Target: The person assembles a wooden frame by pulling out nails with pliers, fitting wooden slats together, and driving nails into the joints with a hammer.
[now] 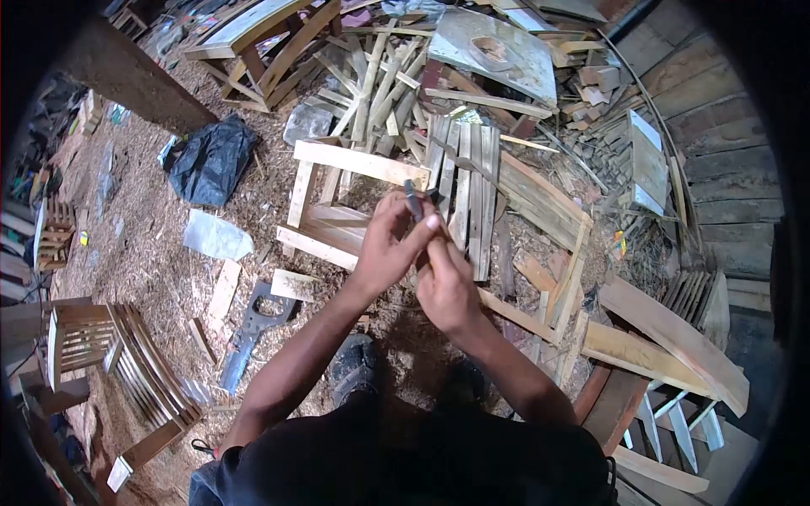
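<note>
My left hand (388, 244) and my right hand (447, 291) meet in front of me, both closed. Between them is a dark metal tool (413, 199), perhaps a hammer; the fingers hide most of it. Its grey end sticks up beyond my left fingers. Just beyond and below the hands lies a wooden frame (363, 162) of pale planks. Beside it, dark slats (477, 198) are laid side by side, close to my right hand. A handsaw (257, 325) rests on the shavings left of my left forearm.
Wood shavings cover the ground. A black plastic bag (211, 160) lies by a post (139, 80). Slatted wooden pieces (135, 363) stand at lower left. Planks (666, 337) and a slatted piece lie at right. Behind are a pile of sticks (380, 93) and a worn board (494, 55).
</note>
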Demonstrator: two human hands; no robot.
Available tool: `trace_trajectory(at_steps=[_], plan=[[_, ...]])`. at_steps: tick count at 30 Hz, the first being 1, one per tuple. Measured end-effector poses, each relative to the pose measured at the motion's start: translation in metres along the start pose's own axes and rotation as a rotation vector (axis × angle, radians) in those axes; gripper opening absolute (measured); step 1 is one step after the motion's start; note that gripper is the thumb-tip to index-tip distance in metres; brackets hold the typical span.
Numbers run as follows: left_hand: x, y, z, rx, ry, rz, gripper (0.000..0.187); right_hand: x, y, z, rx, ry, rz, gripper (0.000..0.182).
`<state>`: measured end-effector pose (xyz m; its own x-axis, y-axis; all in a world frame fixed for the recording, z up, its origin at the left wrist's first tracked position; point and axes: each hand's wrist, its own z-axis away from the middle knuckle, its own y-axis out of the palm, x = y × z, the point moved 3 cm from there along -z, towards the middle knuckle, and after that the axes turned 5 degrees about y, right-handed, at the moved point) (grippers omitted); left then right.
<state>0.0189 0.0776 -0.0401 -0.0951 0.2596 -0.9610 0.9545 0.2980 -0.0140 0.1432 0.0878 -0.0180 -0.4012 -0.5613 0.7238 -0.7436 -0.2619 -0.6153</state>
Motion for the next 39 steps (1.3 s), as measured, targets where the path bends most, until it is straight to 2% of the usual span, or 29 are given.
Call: trace_trajectory(at_steps=[2,4,6,7,10,11,13,14,15,17,18,21,23,24,26,27,28,30,31,32,34,39], plan=[[0.006,0.0,0.002,-0.06,-0.189,0.134,0.021,0.005,0.002,0.004,0.07,0.012,0.058,0.053],[0.001,-0.003,0.003,-0.059,-0.167,0.094,0.022,0.016,-0.001,0.001,0.016,-0.115,0.09,0.05],[-0.001,-0.011,0.002,-0.102,-0.233,0.302,0.034,0.016,-0.007,-0.006,0.043,-0.116,-0.179,0.047],[0.003,-0.014,0.001,-0.081,-0.17,0.135,0.041,0.009,-0.007,-0.003,0.037,-0.01,-0.253,0.042],[-0.002,-0.014,0.002,-0.097,-0.187,0.26,0.043,-0.017,0.01,0.004,-0.047,0.177,-0.341,0.034],[0.0,-0.018,0.002,-0.091,-0.297,0.293,0.045,-0.028,0.015,0.006,-0.046,0.18,-0.341,0.034],[0.008,-0.022,-0.001,-0.088,-0.312,0.401,0.047,-0.043,0.026,0.007,0.253,0.321,-0.453,0.029],[0.011,-0.023,-0.001,-0.086,-0.326,0.51,0.049,-0.047,0.025,0.01,0.252,0.322,-0.455,0.029],[0.007,-0.023,-0.001,-0.08,-0.34,0.467,0.054,-0.039,0.02,0.005,0.307,0.385,-0.566,0.028],[0.005,-0.024,-0.001,-0.022,-0.35,0.448,0.053,-0.032,0.017,0.003,0.429,0.538,-0.719,0.024],[0.003,-0.023,0.0,0.04,-0.36,0.432,0.052,-0.03,0.016,0.003,0.429,0.539,-0.721,0.024],[-0.01,-0.019,0.001,0.049,-0.378,0.333,0.058,-0.024,0.016,0.005,0.513,0.502,-0.862,0.021],[-0.013,-0.015,0.003,0.04,-0.411,0.321,0.062,-0.022,0.019,0.009,0.622,0.594,-1.046,0.023],[-0.003,-0.019,0.003,0.039,-0.413,0.321,0.062,-0.021,0.02,0.011,0.677,0.638,-1.139,0.024],[0.015,-0.028,0.0,0.124,-0.143,0.439,0.058,-0.025,0.016,0.01,0.716,0.619,-1.185,0.026],[0.017,-0.032,0.001,0.0,-0.162,0.39,0.054,-0.025,0.012,0.009,0.755,0.6,-1.229,0.028],[0.021,-0.031,0.0,-0.001,-0.163,0.39,0.054,-0.024,0.009,0.008,0.756,0.601,-1.23,0.028],[0.029,-0.037,-0.001,-0.319,-0.263,0.345,0.05,-0.022,-0.001,0.005,0.667,0.626,-1.275,0.035],[0.027,-0.032,-0.002,-0.358,-0.351,0.377,0.046,-0.024,-0.002,0.005,0.69,0.624,-1.352,0.04],[0.027,-0.031,-0.006,-0.362,-0.352,0.378,0.046,-0.027,-0.004,0.004,0.693,0.626,-1.35,0.04],[0.032,-0.028,-0.018,-0.31,-0.496,0.565,0.047,-0.03,-0.008,0.003,0.716,0.736,-1.351,0.042],[0.023,-0.023,-0.026,-0.282,-0.468,0.543,0.039,-0.034,-0.015,0.0,0.767,0.789,-1.359,0.041]])
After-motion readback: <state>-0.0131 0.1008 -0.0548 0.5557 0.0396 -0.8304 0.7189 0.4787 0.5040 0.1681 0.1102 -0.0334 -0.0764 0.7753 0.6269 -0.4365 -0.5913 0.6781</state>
